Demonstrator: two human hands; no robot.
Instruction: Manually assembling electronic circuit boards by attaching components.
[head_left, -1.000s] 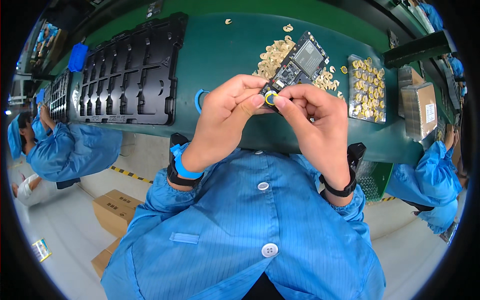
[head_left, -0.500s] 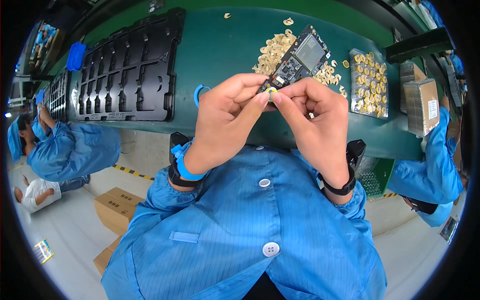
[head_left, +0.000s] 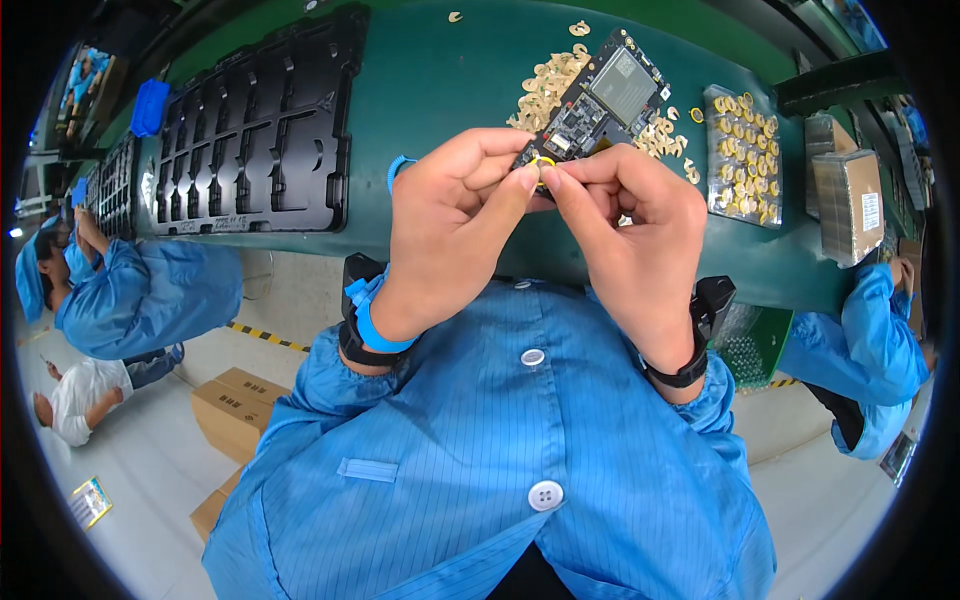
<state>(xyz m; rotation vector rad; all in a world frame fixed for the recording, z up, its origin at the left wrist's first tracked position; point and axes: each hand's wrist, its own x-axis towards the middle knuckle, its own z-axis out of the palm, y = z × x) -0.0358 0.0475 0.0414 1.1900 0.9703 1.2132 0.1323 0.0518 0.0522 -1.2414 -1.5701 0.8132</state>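
Note:
A black circuit board (head_left: 622, 88) with a silver metal plate is tilted up and away from me, held between my two hands. My left hand (head_left: 440, 235) is closed on its near left corner, fingers partly behind it. My right hand (head_left: 640, 235) is closed at the near end too, its fingers curled. Both thumb tips meet on a small round yellow-rimmed piece, like a coin cell battery (head_left: 542, 163), at that near end. The thumbs cover most of it, so how it sits against the board cannot be seen.
Beige C-shaped pieces (head_left: 545, 95) lie heaped behind the board. To the right are a clear tray of yellow-rimmed coin cells (head_left: 742, 160) and stacked cartons (head_left: 848, 205). A large black compartment tray (head_left: 258, 140) is at left, near a blue bin (head_left: 150, 108). Co-workers sit on both sides.
The board and both hands have shifted slightly up in view, and the board's far end tips a little further right. Both thumbs stay pressed at the yellow-rimmed coin cell.

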